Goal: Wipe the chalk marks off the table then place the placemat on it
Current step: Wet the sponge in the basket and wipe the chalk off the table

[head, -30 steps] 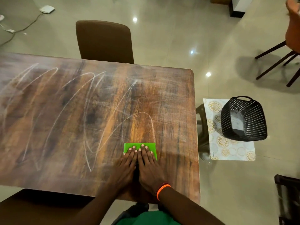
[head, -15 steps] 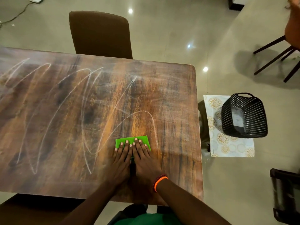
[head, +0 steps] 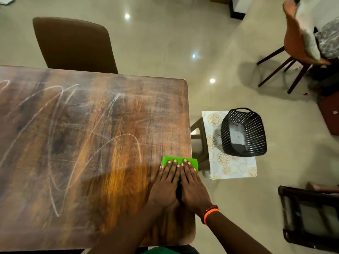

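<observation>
Both hands, left hand (head: 166, 187) and right hand (head: 192, 186), lie flat, fingers together, pressing a green cloth (head: 178, 161) onto the table (head: 91, 217) at its near right edge. Chalk marks (head: 60, 136) loop across most of the wood to the left, so wiping looks barely begun. Right of the table, the patterned placemat (head: 229, 168) lies on a stool under a black basket (head: 244, 132), not yet placed.

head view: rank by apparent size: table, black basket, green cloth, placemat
1. Table
2. Placemat, partly covered by the basket; about equal to it, unsure
3. Black basket
4. Green cloth, mostly under both hands
</observation>
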